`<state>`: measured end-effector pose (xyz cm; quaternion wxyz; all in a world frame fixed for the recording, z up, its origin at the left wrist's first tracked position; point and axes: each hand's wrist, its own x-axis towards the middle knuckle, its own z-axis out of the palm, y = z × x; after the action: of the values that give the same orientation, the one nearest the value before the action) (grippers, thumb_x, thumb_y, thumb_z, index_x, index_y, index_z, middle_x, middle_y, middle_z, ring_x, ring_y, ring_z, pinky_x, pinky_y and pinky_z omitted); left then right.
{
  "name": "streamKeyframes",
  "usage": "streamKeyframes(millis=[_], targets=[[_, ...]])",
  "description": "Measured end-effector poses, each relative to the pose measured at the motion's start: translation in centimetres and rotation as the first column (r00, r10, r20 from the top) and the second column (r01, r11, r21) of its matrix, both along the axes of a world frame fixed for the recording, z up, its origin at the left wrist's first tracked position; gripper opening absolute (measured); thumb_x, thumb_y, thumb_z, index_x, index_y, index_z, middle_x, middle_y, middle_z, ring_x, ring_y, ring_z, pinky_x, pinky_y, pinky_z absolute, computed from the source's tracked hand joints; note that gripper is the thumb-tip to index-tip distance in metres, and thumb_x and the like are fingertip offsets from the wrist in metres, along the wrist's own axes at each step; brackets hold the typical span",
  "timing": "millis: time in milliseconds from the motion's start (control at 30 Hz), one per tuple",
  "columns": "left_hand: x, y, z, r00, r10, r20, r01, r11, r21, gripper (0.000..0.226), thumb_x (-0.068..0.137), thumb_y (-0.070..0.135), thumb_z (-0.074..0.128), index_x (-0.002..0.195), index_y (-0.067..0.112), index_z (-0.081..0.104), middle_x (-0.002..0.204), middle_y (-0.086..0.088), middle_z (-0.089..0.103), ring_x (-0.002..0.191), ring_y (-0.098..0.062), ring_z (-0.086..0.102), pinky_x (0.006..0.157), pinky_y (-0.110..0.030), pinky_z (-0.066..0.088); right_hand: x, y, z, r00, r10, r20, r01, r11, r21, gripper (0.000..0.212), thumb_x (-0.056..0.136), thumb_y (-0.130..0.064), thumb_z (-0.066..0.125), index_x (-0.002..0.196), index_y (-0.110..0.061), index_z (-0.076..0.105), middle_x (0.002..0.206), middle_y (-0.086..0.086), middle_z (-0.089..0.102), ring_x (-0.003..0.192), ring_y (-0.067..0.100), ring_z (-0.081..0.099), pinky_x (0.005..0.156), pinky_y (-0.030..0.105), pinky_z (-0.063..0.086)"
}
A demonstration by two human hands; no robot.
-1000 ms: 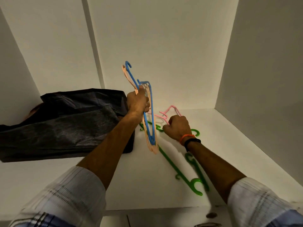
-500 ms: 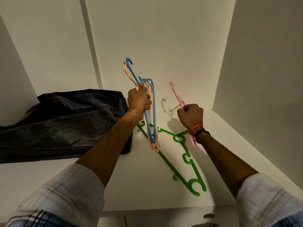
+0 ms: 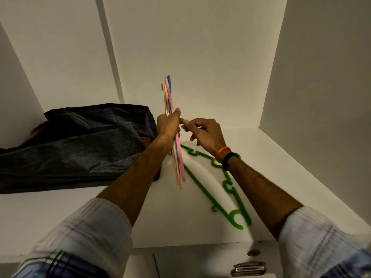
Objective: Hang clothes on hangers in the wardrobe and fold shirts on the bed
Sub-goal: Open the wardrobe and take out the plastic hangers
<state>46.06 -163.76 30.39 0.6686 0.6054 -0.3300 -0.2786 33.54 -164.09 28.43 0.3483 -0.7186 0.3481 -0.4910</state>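
Dark bag [image 3: 76, 145] fills left half of shelf [image 3: 281, 157], blocks reach there; green hangers [image 3: 224, 183] lie across mid-floor, right of centre; bare shelf floor far right by side wall [image 3: 321, 97], open passage; front edge open

Quick count of what's up here. Two hands: the left hand [image 3: 167, 125] and the right hand [image 3: 204, 133]. Hangers held edge-on in a bunch: one pink hanger [image 3: 179, 149], one blue hanger [image 3: 169, 83], and at least one peach hanger [image 3: 165, 97], maybe two, they overlap too much to be sure. Green hangers [image 3: 202, 189] lying on the shelf [image 3: 281, 157]: looks like two, tangled together. One dark bag [image 3: 80, 145]. Two wristbands on the right wrist: one orange band [image 3: 221, 152], one black band [image 3: 229, 159]. Two rolled-up sleeves.
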Motion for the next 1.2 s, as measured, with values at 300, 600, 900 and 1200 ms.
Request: streamKeyframes(millis=[300,600,900,1200], targets=[[0.3,-0.7,-1.3,0.996,0.087,-0.014,-0.088,0.996,-0.027,0.028,0.097,0.039,0.058,0.106,0.013,0.057,0.069,0.005,0.064,0.074,-0.015,0.059,0.072,-0.029,0.051,-5.4,-2.2,-3.7,0.426,-0.210,-0.880,0.389,0.921,-0.032,0.048,0.083,-0.040,0.069,0.120,-0.011,0.057,0.119,0.010,0.060,0.107,0.028,0.060,0.082,0.032,0.046],[-1.2,-0.9,-1.8,0.981,-0.081,-0.174,0.076,0.996,-0.036,0.030,0.096,0.037,0.062,0.097,0.006,0.058,0.060,0.000,0.058,0.045,-0.011,0.053,0.046,-0.024,0.048,-5.9,-2.4,-5.2,0.591,-0.258,-0.764,0.497,0.862,0.094,0.038,0.075,-0.038,0.078,0.095,-0.013,0.058,0.098,0.008,0.061,0.088,0.025,0.058,0.073,0.030,0.048],[-1.6,-0.2,-1.4,0.980,-0.122,-0.155,0.121,0.992,-0.020,0.033,0.097,0.039,0.060,0.093,0.007,0.058,0.056,0.000,0.054,0.041,-0.011,0.049,0.045,-0.024,0.047,-4.8,-2.9,-3.9,0.819,-0.356,-0.451,0.485,0.849,0.211,0.024,0.066,-0.024,0.074,0.074,-0.005,0.062,0.077,0.009,0.067,0.070,0.027,0.068,0.066,0.037,0.060],[-2.2,-0.1,-1.2,0.981,-0.131,-0.140,0.126,0.991,-0.042,0.040,0.099,0.036,0.057,0.113,-0.002,0.061,0.071,-0.004,0.061,0.047,-0.010,0.053,0.045,-0.022,0.049,-1.8,-2.3,0.0,0.925,-0.377,0.046,0.358,0.906,0.227,0.012,0.084,-0.015,0.072,0.074,-0.009,0.070,0.076,0.010,0.073,0.063,0.023,0.071,0.060,0.031,0.061]])
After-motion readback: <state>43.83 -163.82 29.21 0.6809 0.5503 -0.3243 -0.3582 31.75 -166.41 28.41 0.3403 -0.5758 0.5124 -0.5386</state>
